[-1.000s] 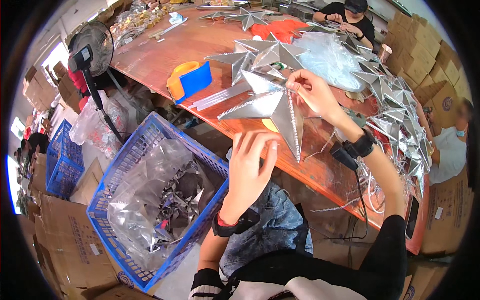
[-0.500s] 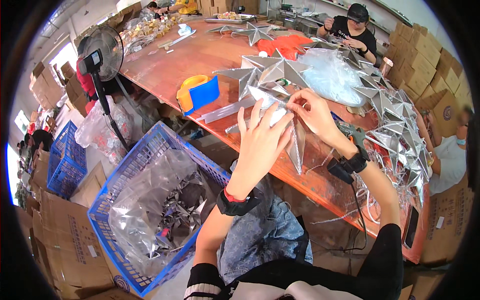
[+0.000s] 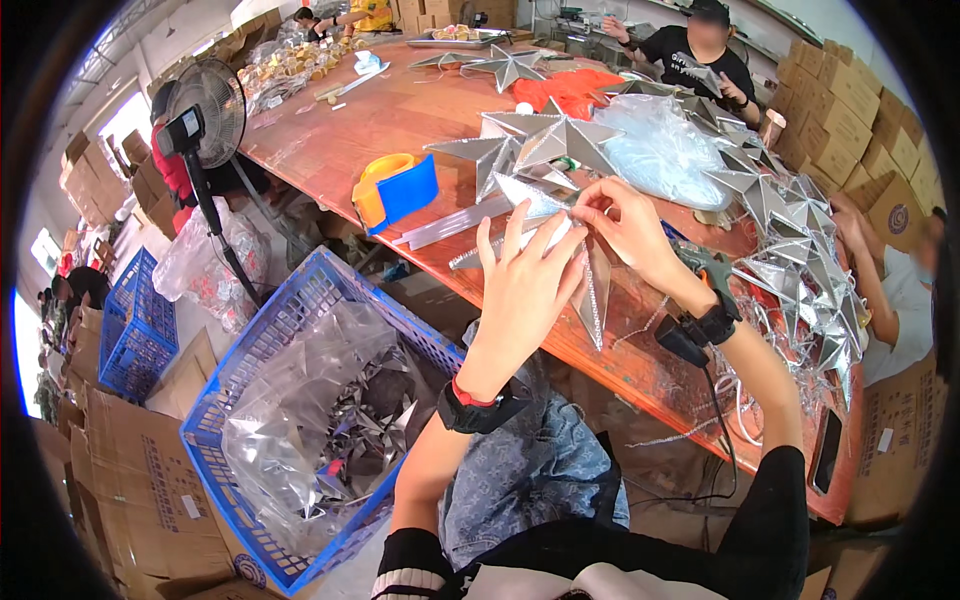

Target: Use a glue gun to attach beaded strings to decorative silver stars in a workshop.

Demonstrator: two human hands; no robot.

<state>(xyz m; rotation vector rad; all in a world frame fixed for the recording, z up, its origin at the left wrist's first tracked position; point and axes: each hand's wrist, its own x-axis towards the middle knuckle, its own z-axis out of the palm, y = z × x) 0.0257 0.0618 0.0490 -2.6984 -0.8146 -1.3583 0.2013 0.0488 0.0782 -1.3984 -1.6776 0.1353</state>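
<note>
A silver star (image 3: 594,300) with beaded trim along its edges lies at the table's near edge, partly hidden by my hands. My left hand (image 3: 528,290) curves over it with the fingers spread, holding it against the table. My right hand (image 3: 630,235) pinches at the star's upper middle, thumb and forefinger together. What sits between those fingertips is too small to make out. Behind the hands rest more silver stars (image 3: 565,140). A glue gun (image 3: 703,265) lies beside my right wrist, and a loose beaded strand (image 3: 645,322) trails below it.
Left of my hands stand a yellow-and-blue roll (image 3: 405,190) and clear strips (image 3: 455,222). Silver stars (image 3: 790,230) and white cords crowd the right side, with a phone (image 3: 826,450) near the edge. A blue crate (image 3: 225,480) of silver pieces stands at my left.
My hands stay almost in place on the star. Across the table, a person's hands have moved apart, one raised. At the right edge, another person's arm has shifted.
</note>
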